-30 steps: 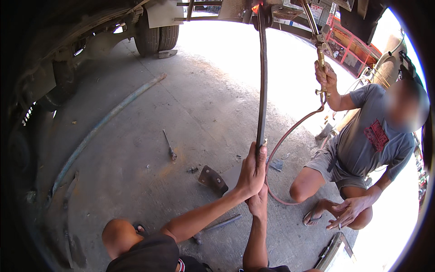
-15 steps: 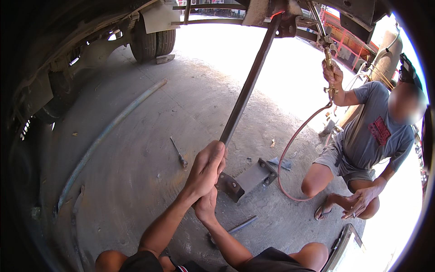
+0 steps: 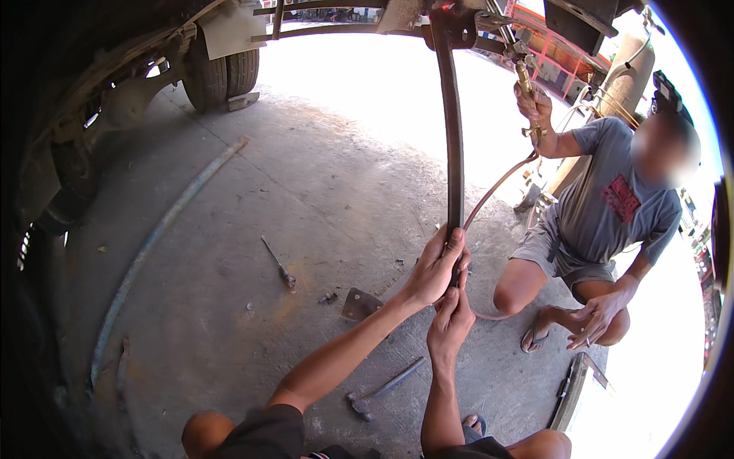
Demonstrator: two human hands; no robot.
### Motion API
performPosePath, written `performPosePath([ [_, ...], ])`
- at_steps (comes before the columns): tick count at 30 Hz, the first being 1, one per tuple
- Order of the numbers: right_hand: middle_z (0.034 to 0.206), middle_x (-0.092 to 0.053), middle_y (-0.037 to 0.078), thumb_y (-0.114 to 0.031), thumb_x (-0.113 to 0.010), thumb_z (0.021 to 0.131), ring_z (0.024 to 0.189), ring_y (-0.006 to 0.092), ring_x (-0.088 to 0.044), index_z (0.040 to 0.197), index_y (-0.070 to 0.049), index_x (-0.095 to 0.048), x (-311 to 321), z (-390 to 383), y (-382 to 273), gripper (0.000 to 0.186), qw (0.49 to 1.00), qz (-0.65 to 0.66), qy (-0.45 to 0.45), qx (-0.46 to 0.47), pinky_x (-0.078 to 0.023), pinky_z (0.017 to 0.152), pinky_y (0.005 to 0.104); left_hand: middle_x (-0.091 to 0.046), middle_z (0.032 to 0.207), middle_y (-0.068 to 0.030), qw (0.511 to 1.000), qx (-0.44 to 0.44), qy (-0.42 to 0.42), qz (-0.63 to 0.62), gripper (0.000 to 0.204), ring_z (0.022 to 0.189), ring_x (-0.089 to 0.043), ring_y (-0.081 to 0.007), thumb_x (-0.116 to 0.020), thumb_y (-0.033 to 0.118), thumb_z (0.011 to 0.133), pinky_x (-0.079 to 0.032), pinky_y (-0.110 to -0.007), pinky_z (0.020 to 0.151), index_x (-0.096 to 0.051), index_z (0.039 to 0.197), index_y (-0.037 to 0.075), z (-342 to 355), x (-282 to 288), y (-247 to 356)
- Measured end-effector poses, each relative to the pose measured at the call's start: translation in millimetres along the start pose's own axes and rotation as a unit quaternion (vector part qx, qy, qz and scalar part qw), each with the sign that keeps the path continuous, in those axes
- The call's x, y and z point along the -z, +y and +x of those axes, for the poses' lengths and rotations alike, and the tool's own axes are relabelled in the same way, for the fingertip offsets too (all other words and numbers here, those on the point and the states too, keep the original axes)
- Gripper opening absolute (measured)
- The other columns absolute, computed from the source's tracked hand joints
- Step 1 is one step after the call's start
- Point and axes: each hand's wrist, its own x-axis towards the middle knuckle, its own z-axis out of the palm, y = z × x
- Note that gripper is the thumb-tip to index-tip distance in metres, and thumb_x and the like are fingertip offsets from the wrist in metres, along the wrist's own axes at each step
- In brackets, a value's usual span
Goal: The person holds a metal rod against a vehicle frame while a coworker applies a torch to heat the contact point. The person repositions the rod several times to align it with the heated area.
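A long dark metal bar (image 3: 453, 145) slants up from my hands to a bracket (image 3: 463, 32) under the vehicle, where a spot glows red-orange at its upper end. My left hand (image 3: 437, 269) is closed around the bar's lower part. Just below it, my right hand (image 3: 451, 321) grips the same bar near its lower end. At the right, a squatting person holds a brass cutting torch (image 3: 527, 96) up toward the bracket. A reddish hose (image 3: 498, 186) hangs from the torch and passes behind the bar.
On the concrete floor lie a long bluish pipe (image 3: 157, 241), a thin rod-like tool (image 3: 278, 262), a drilled metal plate (image 3: 360, 304) and a hammer (image 3: 384, 389). Dual wheels (image 3: 222, 78) stand far left. A gas cylinder (image 3: 628, 67) is behind the person.
Both hands have swung the bar's lower end to the right, so it stands steeper and now covers the plate part differently. The view has shifted a little too. The torch stays near the bracket.
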Motion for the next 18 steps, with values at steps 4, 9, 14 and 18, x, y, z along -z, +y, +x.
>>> performPosePath([
  [4, 0.065, -0.060, 0.018, -0.013, -0.052, 0.101, 0.050, 0.0265, -0.057, 0.093, 0.004, -0.062, 50, 44, 20, 0.021, 0.995, -0.090, 0.028, 0.044, -0.044, 0.053, 0.0370, -0.049, 0.070, -0.0015, 0.996, -0.049, -0.021, -0.077, 0.039, 0.053, -0.054, -0.0110, -0.030, 0.050, 0.107, -0.049, -0.025, 0.050, -0.041, 0.099, 0.013, 38, -38, -23],
  [9, 0.066, -0.059, 0.024, -0.014, -0.058, 0.099, 0.056, 0.0400, -0.060, 0.089, 0.001, -0.062, 46, 48, 34, 0.019, 0.990, -0.100, 0.044, 0.092, -0.044, 0.052, 0.0422, -0.038, 0.054, 0.0046, 0.975, -0.156, 0.149, -0.059, 0.049, 0.038, -0.036, -0.0037, -0.031, 0.052, 0.107, -0.032, -0.021, 0.035, -0.039, 0.081, 0.013, 71, -58, -33],
  [14, 0.064, -0.059, 0.023, -0.016, -0.059, 0.097, 0.055, 0.0408, -0.059, 0.086, -0.002, -0.062, 50, 57, 44, 0.018, 0.981, -0.135, 0.048, 0.133, -0.043, 0.050, 0.0445, -0.035, 0.055, 0.0060, 0.955, -0.207, 0.213, 0.023, 0.049, 0.043, -0.031, -0.0030, -0.032, 0.049, 0.108, -0.026, -0.023, 0.039, -0.041, 0.076, 0.012, 76, -61, -45],
  [18, 0.063, -0.059, 0.022, -0.016, -0.058, 0.097, 0.054, 0.0407, -0.060, 0.085, -0.003, -0.062, 54, 71, 56, 0.018, 0.972, -0.154, 0.045, 0.171, -0.043, 0.049, 0.0457, -0.034, 0.061, 0.0040, 0.938, -0.209, 0.266, 0.078, 0.045, 0.053, -0.032, -0.0059, -0.035, 0.040, 0.109, -0.029, -0.027, 0.047, -0.042, 0.077, 0.009, 84, -65, -53],
])
